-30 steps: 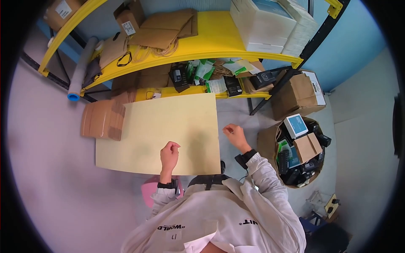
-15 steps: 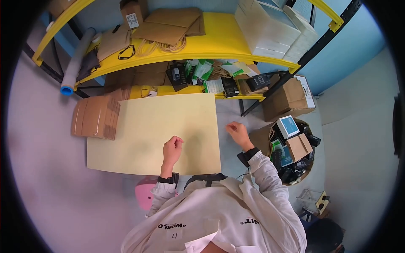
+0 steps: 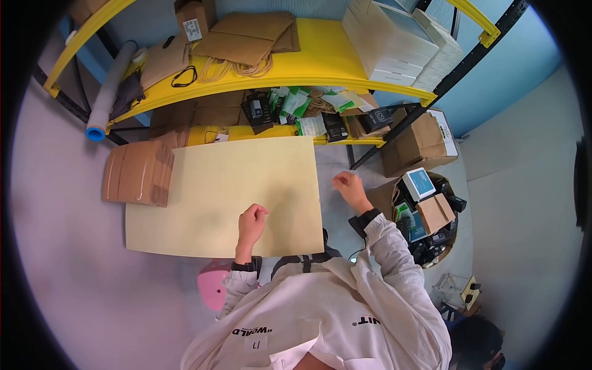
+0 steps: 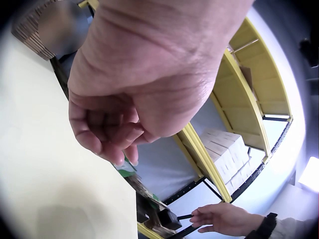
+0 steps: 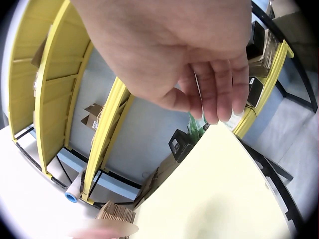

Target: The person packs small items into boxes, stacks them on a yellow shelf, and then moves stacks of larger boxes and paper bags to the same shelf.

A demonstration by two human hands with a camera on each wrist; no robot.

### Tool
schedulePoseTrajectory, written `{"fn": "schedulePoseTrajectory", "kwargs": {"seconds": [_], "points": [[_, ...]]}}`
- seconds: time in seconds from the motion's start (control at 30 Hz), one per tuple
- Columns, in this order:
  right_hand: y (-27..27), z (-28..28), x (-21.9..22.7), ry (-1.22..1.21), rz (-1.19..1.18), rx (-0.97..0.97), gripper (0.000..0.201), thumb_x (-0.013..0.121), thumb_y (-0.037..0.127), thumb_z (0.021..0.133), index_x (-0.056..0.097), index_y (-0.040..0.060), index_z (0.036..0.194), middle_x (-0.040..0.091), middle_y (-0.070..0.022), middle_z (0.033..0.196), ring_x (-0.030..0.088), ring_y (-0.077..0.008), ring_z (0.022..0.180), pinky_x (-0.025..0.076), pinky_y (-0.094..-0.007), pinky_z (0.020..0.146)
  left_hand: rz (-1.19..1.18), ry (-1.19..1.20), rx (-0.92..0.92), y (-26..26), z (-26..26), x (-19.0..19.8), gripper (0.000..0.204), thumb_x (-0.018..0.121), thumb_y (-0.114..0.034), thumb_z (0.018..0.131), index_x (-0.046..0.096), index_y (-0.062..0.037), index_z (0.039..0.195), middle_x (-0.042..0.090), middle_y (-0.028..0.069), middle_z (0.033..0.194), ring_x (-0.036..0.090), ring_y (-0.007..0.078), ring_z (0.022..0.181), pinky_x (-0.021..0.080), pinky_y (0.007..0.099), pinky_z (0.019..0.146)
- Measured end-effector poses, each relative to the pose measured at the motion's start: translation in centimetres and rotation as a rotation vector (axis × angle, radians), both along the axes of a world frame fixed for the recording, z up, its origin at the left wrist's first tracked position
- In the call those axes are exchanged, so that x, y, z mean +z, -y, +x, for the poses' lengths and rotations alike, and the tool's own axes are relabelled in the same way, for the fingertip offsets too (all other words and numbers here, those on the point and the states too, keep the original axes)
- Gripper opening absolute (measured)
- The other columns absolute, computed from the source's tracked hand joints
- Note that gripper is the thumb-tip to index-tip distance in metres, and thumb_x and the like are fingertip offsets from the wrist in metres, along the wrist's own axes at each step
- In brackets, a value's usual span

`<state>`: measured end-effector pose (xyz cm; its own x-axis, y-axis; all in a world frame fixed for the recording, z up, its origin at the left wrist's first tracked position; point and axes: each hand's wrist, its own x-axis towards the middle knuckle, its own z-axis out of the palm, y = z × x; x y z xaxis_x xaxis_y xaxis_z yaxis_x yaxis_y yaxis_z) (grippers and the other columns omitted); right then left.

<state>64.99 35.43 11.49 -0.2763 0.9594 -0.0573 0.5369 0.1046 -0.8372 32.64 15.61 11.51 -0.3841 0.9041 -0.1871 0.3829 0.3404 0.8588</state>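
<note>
My left hand (image 3: 251,226) hovers over the front of a pale yellow tabletop (image 3: 203,191), fingers loosely curled and holding nothing. In the left wrist view the fingers (image 4: 112,142) bend in toward the palm with only air between them. Just past the table's right edge hangs my right hand (image 3: 351,190), also holding nothing. Its fingers (image 5: 219,94) droop, relaxed and slightly bent, in the right wrist view. Each wrist wears a black band. A bundle of brown folded cardboard (image 3: 139,172) lies at the table's left end.
Behind the table stands a yellow shelf (image 3: 320,55) with paper bags, cord and white boxes (image 3: 394,46). Black boxes and green packets fill its lower level. To the right are an open carton of small boxes (image 3: 435,213) and another carton (image 3: 416,145). A pink stool (image 3: 213,285) sits below the table.
The head view has shifted a little, so the cardboard bundle and right-hand carton appear further left. Both hands stay almost where they were, the right one slightly further right in the view.
</note>
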Motion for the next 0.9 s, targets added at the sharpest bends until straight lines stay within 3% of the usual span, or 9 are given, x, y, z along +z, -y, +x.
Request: {"fn": "schedulePoseTrajectory", "kwargs": {"seconds": [0.37, 0.63, 0.9], "points": [[-5.2, 4.5, 0.4, -0.012, -0.023, 0.015, 0.020, 0.076, 0.015, 0.093, 0.078, -0.0034, 0.101, 0.079, -0.0171, 0.086, 0.076, -0.0245, 0.078, 0.058, -0.0367, 0.074, -0.022, -0.077, 0.028, -2.3, 3.6, 0.0, 0.018, 0.061, -0.011, 0.104, 0.076, -0.0054, 0.097, 0.071, 0.0068, 0.074, 0.066, 0.0168, 0.060, 0.051, 0.0331, 0.060], [-10.1, 8.7, -2.6, -0.090, -0.074, 0.139, 0.018, 0.079, 0.015, 0.091, 0.080, 0.0003, 0.102, 0.081, -0.0155, 0.092, 0.078, -0.0263, 0.083, 0.061, -0.0370, 0.079, -0.055, -0.122, 0.102, -4.7, 10.9, -0.4, 0.021, 0.058, -0.010, 0.106, 0.076, -0.0048, 0.097, 0.069, 0.0061, 0.070, 0.067, 0.0159, 0.056, 0.051, 0.0322, 0.057], [-13.2, 9.4, -4.3, -0.100, -0.112, 0.209, 0.017, 0.079, 0.015, 0.091, 0.081, 0.0015, 0.101, 0.081, -0.0148, 0.090, 0.078, -0.0267, 0.081, 0.061, -0.0378, 0.079, -0.085, -0.122, 0.129, -5.1, 15.8, 2.1, 0.017, 0.061, -0.009, 0.103, 0.077, -0.0046, 0.095, 0.064, 0.0051, 0.068, 0.056, 0.0134, 0.056, 0.045, 0.0316, 0.056]]}}
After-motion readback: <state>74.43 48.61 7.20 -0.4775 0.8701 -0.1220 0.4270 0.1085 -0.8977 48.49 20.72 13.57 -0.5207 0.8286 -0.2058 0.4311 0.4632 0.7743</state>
